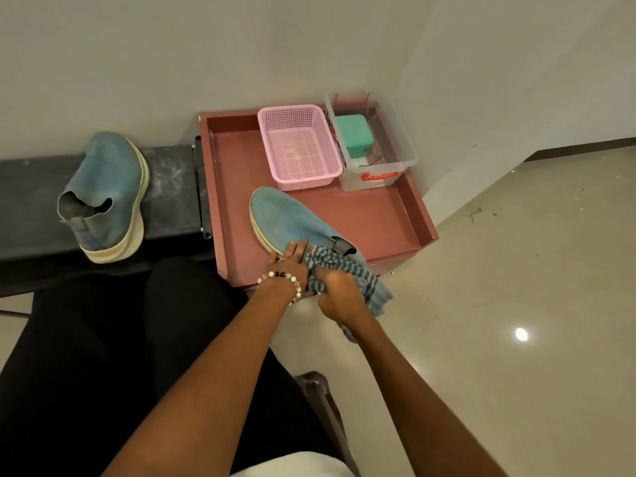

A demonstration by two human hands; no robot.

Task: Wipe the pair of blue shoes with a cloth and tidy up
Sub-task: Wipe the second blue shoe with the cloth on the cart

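Shoe (292,220) on the red tray (385,218), long axis running far-left toe to near-right heel. Left hand (289,261) steadying its near side, fingers fairly straight. Right hand (339,294) clutching striped cloth (347,273) bunched at the heel. Next stroke likely toeward. Second shoe (106,197) far left on bench (172,187).

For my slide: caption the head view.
Left hand steadies a blue shoe on a red tray while right hand wipes with a striped cloth.

Beneath the right hand (339,297), the striped cloth (347,273) covers the blue shoe (292,218) at its heel; small items behind the teal box (354,136) stay indistinct.
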